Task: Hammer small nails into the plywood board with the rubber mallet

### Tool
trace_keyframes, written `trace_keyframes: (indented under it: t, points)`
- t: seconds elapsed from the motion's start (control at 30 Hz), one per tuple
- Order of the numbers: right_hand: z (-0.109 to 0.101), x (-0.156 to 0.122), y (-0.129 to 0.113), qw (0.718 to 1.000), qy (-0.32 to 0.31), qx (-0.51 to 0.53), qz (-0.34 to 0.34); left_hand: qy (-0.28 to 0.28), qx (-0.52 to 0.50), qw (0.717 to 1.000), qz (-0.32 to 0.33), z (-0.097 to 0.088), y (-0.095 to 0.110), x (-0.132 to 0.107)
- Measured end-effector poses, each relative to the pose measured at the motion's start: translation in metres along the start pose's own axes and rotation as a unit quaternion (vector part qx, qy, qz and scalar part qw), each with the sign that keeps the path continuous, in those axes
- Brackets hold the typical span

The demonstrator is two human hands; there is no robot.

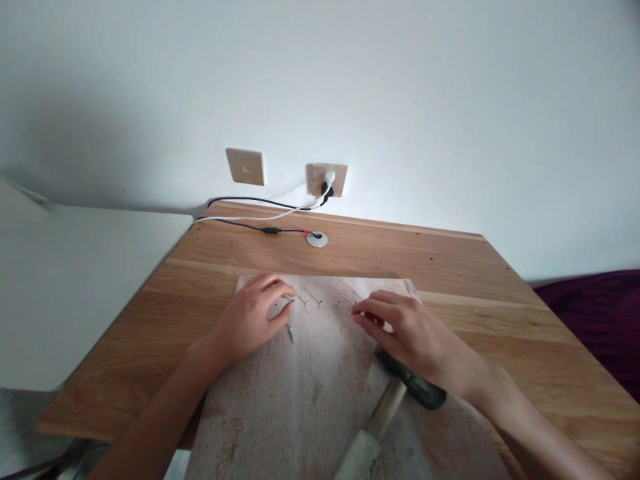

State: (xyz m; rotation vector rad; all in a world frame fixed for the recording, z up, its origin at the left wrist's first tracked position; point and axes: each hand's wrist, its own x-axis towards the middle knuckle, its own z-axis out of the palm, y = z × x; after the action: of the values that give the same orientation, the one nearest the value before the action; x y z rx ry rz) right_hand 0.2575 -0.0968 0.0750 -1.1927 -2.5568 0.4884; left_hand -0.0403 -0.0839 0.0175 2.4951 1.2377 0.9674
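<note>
Nearest, a hammer (377, 423) lies on a pale, worn board (300, 407), its light grip toward the person and its dark head slanting away, partly beneath the right forearm; a loose nail (291, 333) rests on the board just below the left fingertips; the left hand (255, 313) reaches over the board's far left part, thumb and forefinger curved toward each other about another small metal piece, though I cannot tell whether they grip it; the right hand (400, 323) is opposite, fingers bent and thumb close to the forefinger at the right end of a row of small nails (321, 302), its grasp too hidden to tell; the row runs between the hands near the board's far edge; beyond lie the wooden table (370, 248), a round cable grommet (317, 239), thin cables (260, 218) and a wall socket (340, 175) with plugs.
</note>
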Motion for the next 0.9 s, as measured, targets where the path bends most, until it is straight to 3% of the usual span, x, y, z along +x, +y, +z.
trace_keyframes:
  t: [0.17,0.43,0.9]
  points:
    - [-0.002,0.000,0.030,0.990,0.010,-0.100,0.095,-0.006,-0.005,1.000,-0.008,0.003,-0.003,-0.001]
    - [0.005,0.004,0.026,0.969,-0.020,-0.189,0.160,-0.017,0.001,1.000,-0.003,0.004,-0.004,-0.001]
    - [0.004,0.008,0.024,0.966,-0.045,-0.218,0.130,0.022,0.070,0.997,-0.011,0.009,-0.005,-0.002]
